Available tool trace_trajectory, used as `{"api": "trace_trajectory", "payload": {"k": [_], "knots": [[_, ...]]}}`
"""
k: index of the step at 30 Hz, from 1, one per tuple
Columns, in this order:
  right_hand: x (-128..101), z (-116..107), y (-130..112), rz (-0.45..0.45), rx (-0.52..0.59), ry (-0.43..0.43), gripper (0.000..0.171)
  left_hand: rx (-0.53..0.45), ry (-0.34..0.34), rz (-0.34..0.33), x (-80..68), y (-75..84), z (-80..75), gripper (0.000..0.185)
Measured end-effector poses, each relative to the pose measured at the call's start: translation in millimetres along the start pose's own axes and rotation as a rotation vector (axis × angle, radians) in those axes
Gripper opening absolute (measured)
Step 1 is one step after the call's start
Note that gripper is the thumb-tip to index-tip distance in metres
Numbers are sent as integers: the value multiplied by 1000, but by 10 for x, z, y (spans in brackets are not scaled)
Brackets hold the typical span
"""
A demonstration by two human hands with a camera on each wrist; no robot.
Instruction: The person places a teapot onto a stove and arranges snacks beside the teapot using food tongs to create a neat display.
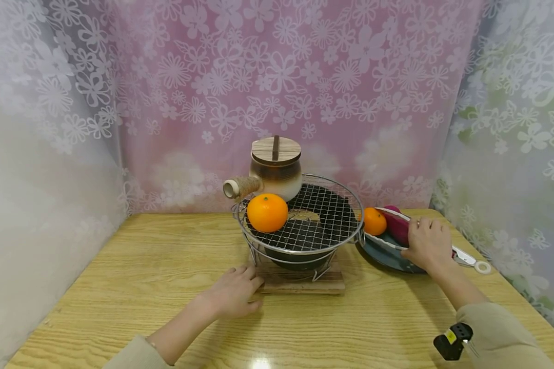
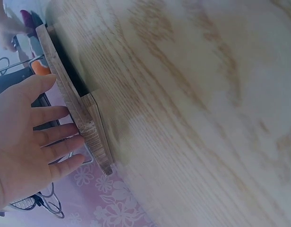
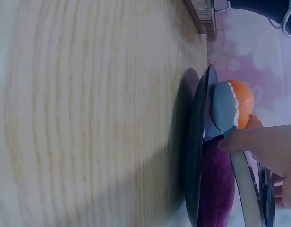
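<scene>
My right hand point(image 1: 429, 243) grips a pair of metal tongs point(image 3: 244, 182) with pale, scalloped tips. The tips lie on either side of an orange point(image 3: 244, 101), which sits at the near-grill end of a dark plate point(image 3: 195, 156). On that plate, under the tongs, is a long purple vegetable point(image 3: 218, 179). My left hand point(image 1: 234, 292) rests by the left front corner of a wooden board point(image 1: 300, 285), fingers loosely spread and holding nothing. On the board stands a round grill point(image 1: 300, 251) with a wire mesh top.
Another orange point(image 1: 267, 212) sits on the left of the mesh. Behind it stands a brown and cream pot point(image 1: 277, 177) with a wooden lid and a rope-wrapped handle pointing left. Flowered curtains point(image 1: 286, 92) enclose the wooden table point(image 1: 157, 256) at the back and sides.
</scene>
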State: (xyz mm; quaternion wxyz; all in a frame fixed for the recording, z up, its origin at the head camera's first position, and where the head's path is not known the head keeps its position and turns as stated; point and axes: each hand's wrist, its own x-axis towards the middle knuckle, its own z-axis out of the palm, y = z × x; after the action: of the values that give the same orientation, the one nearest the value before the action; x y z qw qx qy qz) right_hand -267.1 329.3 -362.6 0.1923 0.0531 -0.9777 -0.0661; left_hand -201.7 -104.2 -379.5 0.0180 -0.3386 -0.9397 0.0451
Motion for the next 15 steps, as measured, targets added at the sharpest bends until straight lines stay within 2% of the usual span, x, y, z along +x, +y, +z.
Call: {"api": "trace_trajectory", "payload": {"k": [7, 15], "knots": [[0, -110, 45, 6, 43, 44, 68, -15, -3, -5, -4, 3, -9, 50], [-18, -305, 145, 40, 62, 26, 79, -27, -6, -8, -3, -1, -10, 50]]}}
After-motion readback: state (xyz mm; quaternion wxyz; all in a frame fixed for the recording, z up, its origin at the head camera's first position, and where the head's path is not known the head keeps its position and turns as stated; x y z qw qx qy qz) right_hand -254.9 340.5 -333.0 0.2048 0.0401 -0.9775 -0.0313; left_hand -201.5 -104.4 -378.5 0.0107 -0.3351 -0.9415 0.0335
